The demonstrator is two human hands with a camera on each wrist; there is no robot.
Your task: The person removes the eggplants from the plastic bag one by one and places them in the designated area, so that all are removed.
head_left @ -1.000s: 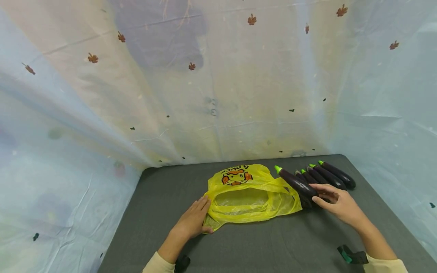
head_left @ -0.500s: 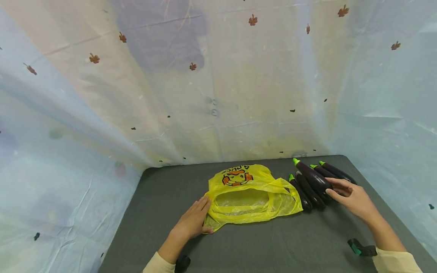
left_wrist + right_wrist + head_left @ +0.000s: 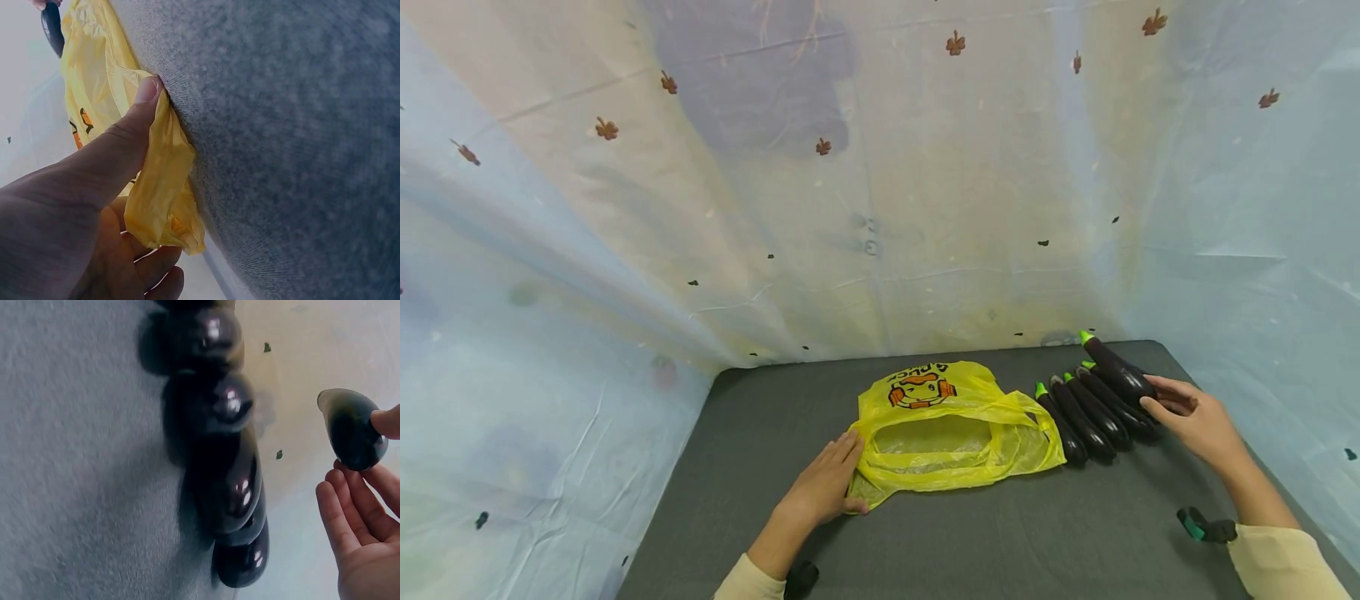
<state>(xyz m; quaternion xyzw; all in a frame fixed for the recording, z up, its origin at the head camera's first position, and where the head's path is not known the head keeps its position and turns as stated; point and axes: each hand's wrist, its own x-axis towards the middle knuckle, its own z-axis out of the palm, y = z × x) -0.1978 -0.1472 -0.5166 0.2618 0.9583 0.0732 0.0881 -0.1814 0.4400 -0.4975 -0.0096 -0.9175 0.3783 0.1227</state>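
A yellow plastic bag (image 3: 925, 473) with a printed duck lies on its side, its mouth toward me. My left hand (image 3: 823, 483) holds the bag's left edge; in the left wrist view the plastic (image 3: 165, 187) lies between thumb and fingers. In my right hand (image 3: 1195, 421) is a dark purple eggplant (image 3: 1117, 372), gripped by its thick end. Its green stem points up and away to the left. The right wrist view shows this eggplant (image 3: 353, 431) pinched by thumb and fingertips, apart from the row of several eggplants (image 3: 1086, 423) on the table.
The grey table (image 3: 1000, 550) has its right edge close beyond the eggplants. The row of eggplants lies just right of the bag, its leftmost one beside the bag's handle. A pale patterned curtain (image 3: 925, 283) hangs behind the table and along both sides.
My right hand has moved right and slightly away with the held eggplant, over the right part of the row. More of the lying eggplants show now. The left hand and bag have stayed still.
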